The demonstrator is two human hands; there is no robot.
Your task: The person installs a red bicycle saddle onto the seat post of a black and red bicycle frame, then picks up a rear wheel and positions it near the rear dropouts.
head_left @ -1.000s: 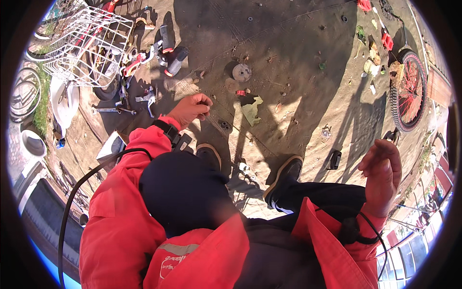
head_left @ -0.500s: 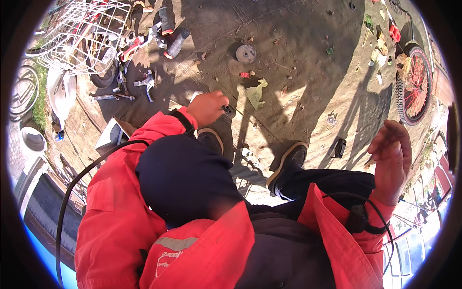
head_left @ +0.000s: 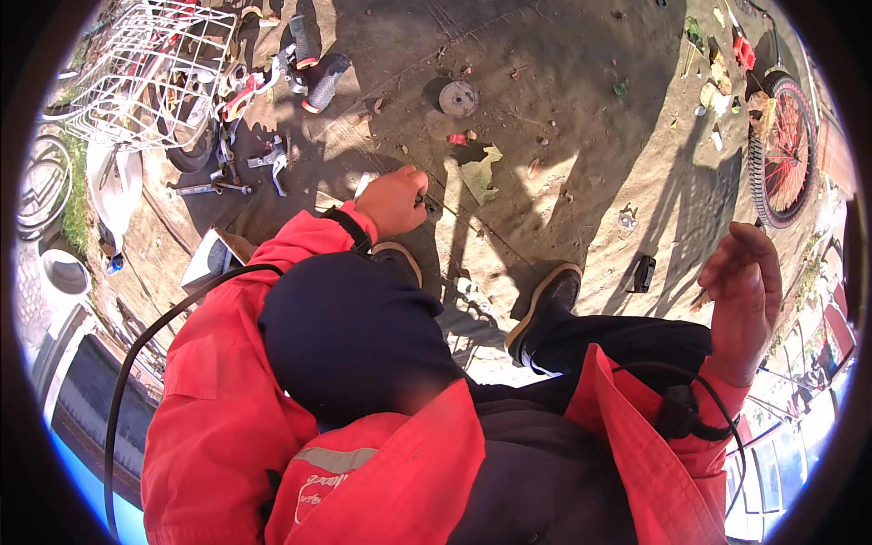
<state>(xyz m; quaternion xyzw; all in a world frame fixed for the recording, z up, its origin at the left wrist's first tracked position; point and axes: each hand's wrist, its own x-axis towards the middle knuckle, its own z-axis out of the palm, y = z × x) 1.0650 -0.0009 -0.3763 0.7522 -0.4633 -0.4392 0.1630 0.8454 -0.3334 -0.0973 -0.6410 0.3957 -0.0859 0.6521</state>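
Observation:
My left hand [head_left: 397, 202] is low over the ground beside my left shoe [head_left: 398, 262], its fingers closed. A small dark bit [head_left: 420, 199] shows at the fingertips, too small to name. Just beyond them is another small dark piece [head_left: 431, 208]. On the other side, my right hand [head_left: 747, 295] is raised above my right knee, palm turned inward and fingers loosely bent; I make out nothing held in it. A small black part [head_left: 642, 273] lies on the ground to its left. Behind the left hand is a small pale object [head_left: 365, 184], partly covered.
At the far left stand a white wire basket [head_left: 150, 82], two black handlebar grips [head_left: 324, 82], a brake lever [head_left: 273, 163] and a wrench [head_left: 195, 190]. A round grey disc [head_left: 459, 99] and a dry leaf [head_left: 481, 176] lie ahead. A red-spoked wheel [head_left: 781, 159] is far right.
The whole view has shifted slightly. My left fingertips have drawn back a little from the dark piece on the ground. My right hand stays raised in nearly the same place.

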